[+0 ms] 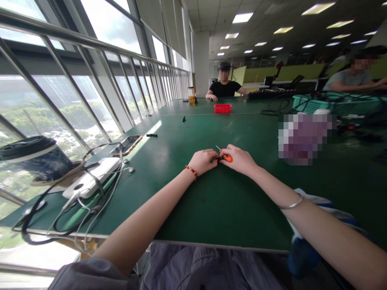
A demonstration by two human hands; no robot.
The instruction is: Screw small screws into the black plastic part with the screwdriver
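My right hand (pixel 240 160) is closed around a small screwdriver (pixel 227 158) with an orange and black handle. Its thin metal shaft points up and to the left, above my fingers. Just left of it, my left hand (pixel 204 162) has its fingers pinched together at a tiny black piece (pixel 220 158), mostly covered by the fingertips. Both hands meet low over the middle of the green table (pixel 187 197). Whether the black piece touches the screwdriver I cannot tell.
Small black parts (pixel 152 135) and a phone (pixel 127 145) lie to the left, near a white power strip (pixel 92 177), cables and a lidded cup (pixel 36 159). Ahead is a red tray (pixel 223 108). A teal basket (pixel 314 105) with cables stands right. Two people sit farther off.
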